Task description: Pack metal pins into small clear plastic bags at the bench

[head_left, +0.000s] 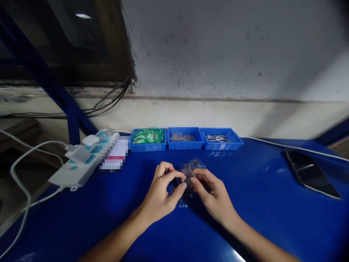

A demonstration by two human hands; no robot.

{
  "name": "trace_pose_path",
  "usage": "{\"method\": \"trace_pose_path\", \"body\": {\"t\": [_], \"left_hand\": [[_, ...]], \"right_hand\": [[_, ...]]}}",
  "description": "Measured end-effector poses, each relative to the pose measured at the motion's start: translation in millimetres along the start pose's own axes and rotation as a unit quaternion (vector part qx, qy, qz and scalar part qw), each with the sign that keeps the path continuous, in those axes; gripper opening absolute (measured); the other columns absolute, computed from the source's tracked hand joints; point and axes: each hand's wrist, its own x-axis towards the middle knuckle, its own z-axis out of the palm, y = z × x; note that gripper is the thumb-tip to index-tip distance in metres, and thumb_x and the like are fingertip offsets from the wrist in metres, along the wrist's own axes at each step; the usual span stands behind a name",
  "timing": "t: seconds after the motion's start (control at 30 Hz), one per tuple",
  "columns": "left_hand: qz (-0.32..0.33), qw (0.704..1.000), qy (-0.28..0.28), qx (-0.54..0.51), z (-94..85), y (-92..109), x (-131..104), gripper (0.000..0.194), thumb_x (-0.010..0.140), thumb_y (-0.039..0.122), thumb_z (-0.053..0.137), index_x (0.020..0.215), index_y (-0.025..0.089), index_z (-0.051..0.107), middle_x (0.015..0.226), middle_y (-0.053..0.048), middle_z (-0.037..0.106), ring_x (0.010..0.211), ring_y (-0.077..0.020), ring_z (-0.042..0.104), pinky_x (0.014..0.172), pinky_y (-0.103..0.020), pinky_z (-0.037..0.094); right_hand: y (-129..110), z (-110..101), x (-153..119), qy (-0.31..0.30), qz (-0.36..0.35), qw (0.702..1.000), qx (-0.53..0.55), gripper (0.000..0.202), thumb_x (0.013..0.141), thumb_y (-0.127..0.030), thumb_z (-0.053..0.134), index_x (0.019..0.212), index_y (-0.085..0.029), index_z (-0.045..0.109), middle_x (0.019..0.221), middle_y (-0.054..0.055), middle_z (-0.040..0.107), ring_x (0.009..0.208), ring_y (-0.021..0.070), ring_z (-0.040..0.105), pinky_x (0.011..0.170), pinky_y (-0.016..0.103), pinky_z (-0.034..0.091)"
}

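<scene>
My left hand pinches a small clear plastic bag between thumb and forefinger above the blue table. Close beside it, my right hand is closed with its fingertips on a thin metal screw at the bag's edge. Whether the tip is inside the bag I cannot tell. Just behind the hands lies another clear bag with screws in it. More clear plastic shows on the table under the hands, partly hidden by my left fingers.
Three blue bins stand in a row at the back: one with green packets, one with clear bags, one with loose metal screws. A white power strip with plugs and cables sits left; a phone lies right.
</scene>
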Motion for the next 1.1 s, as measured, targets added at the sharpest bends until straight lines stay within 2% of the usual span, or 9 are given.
{"method": "trace_pose_path", "body": {"t": [0.17,0.27,0.37,0.57,0.7,0.8,0.87,1.0,1.1], "left_hand": [[-0.095,0.992,-0.011,-0.081,-2.4,0.1,3.7,0.033,0.093,0.039,0.035,0.084,0.019,0.06,0.081,-0.002,0.056,0.084,-0.0177,0.052,0.08,-0.032,0.038],[-0.151,0.975,-0.039,-0.157,1.6,-2.1,4.0,0.029,0.091,0.041,0.04,0.088,0.019,0.059,0.078,-0.001,0.057,0.075,-0.0155,0.053,0.068,-0.027,0.039],[-0.16,0.966,-0.038,-0.199,4.7,-3.4,4.2,0.021,0.086,0.038,0.051,0.09,0.018,0.058,0.083,0.0,0.059,0.075,-0.0146,0.053,0.065,-0.024,0.039],[-0.122,0.968,0.057,-0.211,2.2,-3.3,4.8,0.013,0.087,0.03,0.051,0.088,0.018,0.056,0.082,0.0,0.058,0.077,-0.0134,0.054,0.07,-0.024,0.041],[-0.04,0.983,0.054,-0.17,0.3,-1.3,1.9,0.009,0.088,0.02,0.047,0.086,0.019,0.056,0.084,-0.002,0.057,0.077,-0.0138,0.053,0.07,-0.025,0.042],[0.024,0.989,0.036,-0.139,1.3,1.5,-1.0,0.015,0.086,0.012,0.046,0.077,0.018,0.056,0.092,-0.004,0.056,0.09,-0.0169,0.054,0.081,-0.03,0.042],[0.039,0.993,0.037,-0.106,2.4,2.9,-2.2,0.016,0.082,0.009,0.048,0.073,0.018,0.058,0.101,-0.006,0.052,0.099,-0.0188,0.051,0.088,-0.033,0.041],[0.028,0.996,0.056,-0.065,4.1,1.3,-2.5,0.02,0.08,0.005,0.048,0.071,0.018,0.06,0.107,-0.007,0.047,0.105,-0.0198,0.047,0.092,-0.035,0.04],[0.013,0.997,0.05,-0.049,4.8,-1.3,-2.0,0.022,0.081,0.005,0.046,0.072,0.019,0.06,0.106,-0.006,0.047,0.105,-0.0192,0.047,0.092,-0.035,0.04]], "right_hand": [[0.5,-3.5,-1.6,0.037,-0.166,0.981,-0.089,0.014,0.085,-0.014,0.051,0.094,-0.023,0.06,0.088,0.003,0.06,0.08,0.0146,0.058,0.071,0.027,0.045],[1.6,-3.3,-1.9,0.004,-0.197,0.973,-0.117,0.02,0.084,-0.01,0.049,0.094,-0.023,0.06,0.097,0.005,0.055,0.089,0.0161,0.056,0.077,0.029,0.046],[6.1,-1.0,-2.5,-0.02,-0.188,0.972,-0.138,0.025,0.084,-0.009,0.046,0.096,-0.024,0.061,0.103,0.006,0.05,0.095,0.0175,0.054,0.08,0.031,0.046],[6.2,1.0,-2.6,-0.038,-0.142,0.98,-0.136,0.017,0.085,-0.015,0.047,0.091,-0.021,0.062,0.101,0.007,0.049,0.093,0.0183,0.054,0.081,0.032,0.046],[0.7,-1.7,-1.7,-0.081,-0.132,0.982,-0.109,0.015,0.088,-0.026,0.049,0.094,-0.02,0.062,0.091,0.006,0.054,0.087,0.0185,0.054,0.078,0.032,0.045],[-0.1,-4.3,-1.7,-0.102,-0.145,0.981,-0.074,0.028,0.093,-0.032,0.037,0.093,-0.02,0.062,0.079,0.004,0.055,0.074,0.0166,0.053,0.069,0.03,0.042],[0.8,-4.9,-2.1,-0.093,-0.13,0.985,-0.06,0.032,0.095,-0.033,0.033,0.089,-0.019,0.062,0.074,0.003,0.054,0.068,0.0153,0.051,0.064,0.028,0.04],[2.9,-2.1,-3.1,-0.061,-0.08,0.993,-0.068,0.02,0.091,-0.032,0.046,0.085,-0.019,0.061,0.074,0.002,0.056,0.065,0.0147,0.051,0.061,0.026,0.039],[2.9,0.7,-3.8,-0.035,-0.089,0.993,-0.075,0.016,0.088,-0.03,0.049,0.082,-0.019,0.059,0.073,0.002,0.056,0.065,0.0146,0.051,0.06,0.026,0.039]]}}
